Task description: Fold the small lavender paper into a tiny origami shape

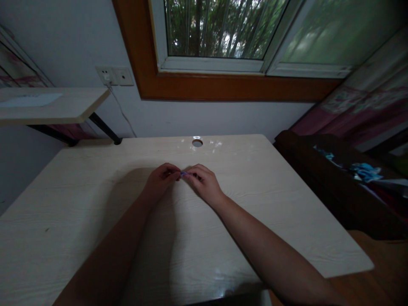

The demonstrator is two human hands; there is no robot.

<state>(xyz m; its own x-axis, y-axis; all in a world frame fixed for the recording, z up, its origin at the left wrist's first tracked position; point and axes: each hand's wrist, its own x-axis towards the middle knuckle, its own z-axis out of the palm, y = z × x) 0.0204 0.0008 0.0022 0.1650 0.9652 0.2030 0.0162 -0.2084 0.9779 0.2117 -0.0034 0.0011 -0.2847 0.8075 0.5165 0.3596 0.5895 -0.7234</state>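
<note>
Between my two hands is a small, thin purple-blue piece (pixel 183 173); its kind is too small to make out, and the fingers cover most of it. My left hand (pixel 162 179) pinches its left end between thumb and fingertips. From the other side, my right hand (pixel 204 180) is closed on its right end in a similar pinch. The fingertips of both hands nearly meet, just above the light wooden desk (pixel 248 170). Shadows of the left arm fall on the desktop.
A round cable hole (pixel 197 143) is cut near the desk's back edge. At the left stands a raised shelf (pixel 57 108) on black legs, with a paper (pixel 32 100) on it. A white cord (pixel 123 111) hangs from the wall socket (pixel 107 76). Dark furniture (pixel 306 170) borders the right side.
</note>
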